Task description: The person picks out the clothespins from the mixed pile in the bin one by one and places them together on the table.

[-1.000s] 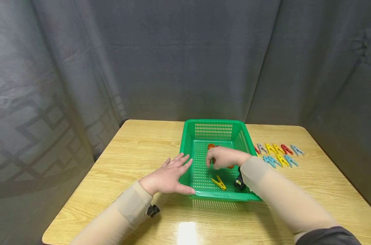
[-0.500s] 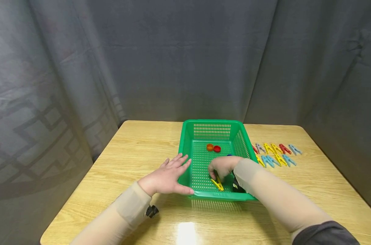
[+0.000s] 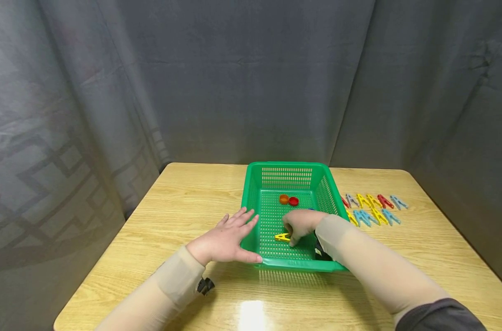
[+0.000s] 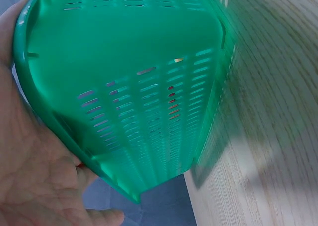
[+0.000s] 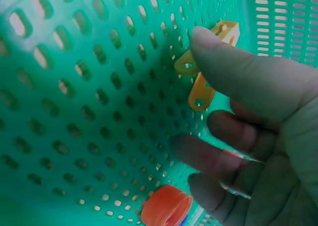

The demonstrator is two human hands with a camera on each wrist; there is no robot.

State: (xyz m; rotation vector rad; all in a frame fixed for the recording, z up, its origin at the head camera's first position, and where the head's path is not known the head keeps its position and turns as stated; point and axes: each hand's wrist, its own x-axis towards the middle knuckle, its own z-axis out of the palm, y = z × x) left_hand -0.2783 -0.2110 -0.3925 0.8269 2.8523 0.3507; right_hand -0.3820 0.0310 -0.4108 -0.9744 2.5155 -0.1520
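Observation:
My right hand [image 3: 302, 223] reaches down into the green plastic basket [image 3: 292, 265]. A yellow clothespin [image 3: 281, 237] sits at its fingertips, just above or on the basket floor. In the right wrist view the thumb lies over the clothespin [image 5: 201, 94], pinching it; the index fingertip is hidden, and the other fingers curl loosely below. My left hand [image 3: 230, 236] is spread at the basket's near left corner, thumb along the front rim and straight fingers over the left rim. In the left wrist view the palm [image 4: 39, 176] lies against the rim.
Inside the basket lie an orange cap [image 3: 284, 199], a red cap [image 3: 293, 201] and a partly hidden blue thing [image 3: 311, 209]. Right of the basket, several red, yellow, blue and grey clothespins [image 3: 375, 209] lie in two rows on the wooden table [image 3: 193, 197]. A grey curtain hangs behind.
My right hand moved from near the caps toward the front of the basket and took the yellow clothespin, which has turned and shifted left. The left hand stays in place.

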